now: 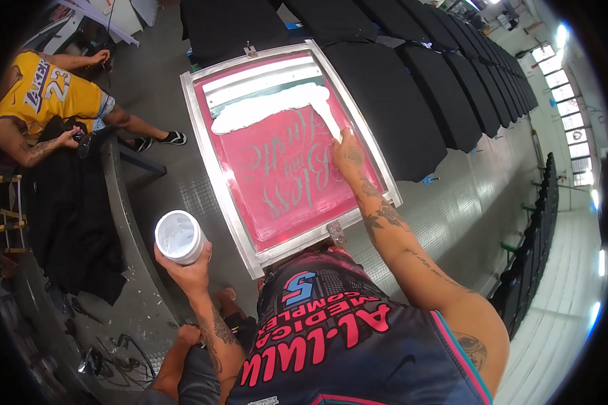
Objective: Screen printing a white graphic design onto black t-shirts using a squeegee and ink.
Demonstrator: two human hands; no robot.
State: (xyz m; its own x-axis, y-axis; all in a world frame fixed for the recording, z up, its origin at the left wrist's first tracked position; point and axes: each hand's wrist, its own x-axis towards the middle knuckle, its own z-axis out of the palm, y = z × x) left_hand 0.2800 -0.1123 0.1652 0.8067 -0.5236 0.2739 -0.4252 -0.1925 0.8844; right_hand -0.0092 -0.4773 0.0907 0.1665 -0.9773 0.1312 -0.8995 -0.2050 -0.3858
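Observation:
In my left hand [194, 271] is a white round tub [188, 257], tilted so its open mouth shows white residue inside. My right hand [348, 154] grips a spatula [328, 119] coated with white ink, its far end touching the ink. A thick white band of ink [267, 109] lies across the upper part of a screen-printing frame [294, 248]. The frame has metal rails and pink mesh [250, 196] with script lettering in it. The spatula's handle end is hidden in my fist.
Rows of black cloth-covered boards [385, 101] stretch away to the right. A metal clamp [336, 232] sits at the frame's near rail. At left a person in a yellow jersey [47, 88] sits beside black fabric [71, 202]. Another person's arm [175, 361] shows below my left hand.

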